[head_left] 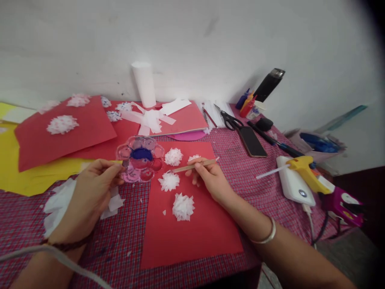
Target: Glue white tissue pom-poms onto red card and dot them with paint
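Note:
My left hand (100,180) pinches the near left edge of a clear flower-shaped paint palette (156,165), holding it above the table. Dark blue paint fills its middle, and pink shows in some of its wells. Between the fingers of my right hand (209,176) is a thin paintbrush (188,166) with a wooden handle. Its left end is at a white tissue-paper flower (169,182); I cannot tell whether it touches. Another white paper flower (173,157) lies behind, one (183,207) nearer me, and one is partly hidden by my right hand. All rest on a red sheet (192,241).
Decorated red sheets (90,140) and yellow paper (36,180) lie left. Behind are a white roll (144,84) and paper strips (152,120). Scissors (230,120), a phone (252,141), paint bottles (248,106), a power bank (294,184) and a yellow glue gun (309,172) lie right. A cable (60,257) crosses my left forearm.

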Tool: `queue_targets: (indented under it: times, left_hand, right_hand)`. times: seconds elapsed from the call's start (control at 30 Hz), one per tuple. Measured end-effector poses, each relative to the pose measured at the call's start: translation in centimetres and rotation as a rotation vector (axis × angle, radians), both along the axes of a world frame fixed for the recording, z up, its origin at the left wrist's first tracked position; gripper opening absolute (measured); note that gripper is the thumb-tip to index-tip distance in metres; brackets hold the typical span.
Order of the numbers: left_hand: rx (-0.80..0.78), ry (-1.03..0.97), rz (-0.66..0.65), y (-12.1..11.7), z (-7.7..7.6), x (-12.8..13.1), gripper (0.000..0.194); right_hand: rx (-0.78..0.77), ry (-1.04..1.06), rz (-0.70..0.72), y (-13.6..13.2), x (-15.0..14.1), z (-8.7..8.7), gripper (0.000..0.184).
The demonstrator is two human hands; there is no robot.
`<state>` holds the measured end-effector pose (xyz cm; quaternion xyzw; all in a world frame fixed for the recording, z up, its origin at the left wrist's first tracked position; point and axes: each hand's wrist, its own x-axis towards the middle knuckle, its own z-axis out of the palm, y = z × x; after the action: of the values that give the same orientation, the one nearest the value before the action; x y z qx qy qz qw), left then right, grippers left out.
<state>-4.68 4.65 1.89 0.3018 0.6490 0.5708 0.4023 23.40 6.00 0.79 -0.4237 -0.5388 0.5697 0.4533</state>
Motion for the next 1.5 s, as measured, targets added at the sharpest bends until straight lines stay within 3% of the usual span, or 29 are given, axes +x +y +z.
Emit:
queue_targets:
  times: [0.23, 0.4, 0.67, 0.93, 1.13, 1.3, 1.5]
  left_hand:
    - [0.0, -0.032, -0.008, -0.1, 0.0, 0.5, 0.023]
    - [0.013, -0.042, -0.005, -0.1, 0.1, 0.8, 0.022]
    - [0.038, -0.068, -0.012, -0.2, 0.4, 1.3, 0.025]
    - [0.045, -0.09, -0.002, -0.2, 0.6, 1.6, 0.022]
    - [0.043, -0.099, -0.013, -0.2, 0.4, 1.9, 0.026]
    - [0.039, -0.09, -0.008, -0.3, 0.6, 2.1, 0.025]
    - [0.045, -0.053, -0.025, -0.3, 0.4, 2.0, 0.025]
  right_hand:
    - [-0.031, -0.011, -0.035, 0.0, -0.1, -0.2, 0.026]
    - [-0.058, -0.012, 0.067, -0.3, -0.2, 0.0, 0.025]
    - [-0.084, 0.14, -0.146, 0.1, 0.6, 0.0, 0.021]
    - [-0.077, 0.024, 0.068, -0.9, -0.3, -0.1, 0.019]
    - [-0.051, 0.007, -0.024, -0.7, -0.1, -0.2, 0.019]
    - [-0.053, -0.039, 0.099, -1.1, -0.7, 0.1, 0.02]
    - [0.003, 0.014, -0.099, -1.1, -0.2, 0.4, 0.016]
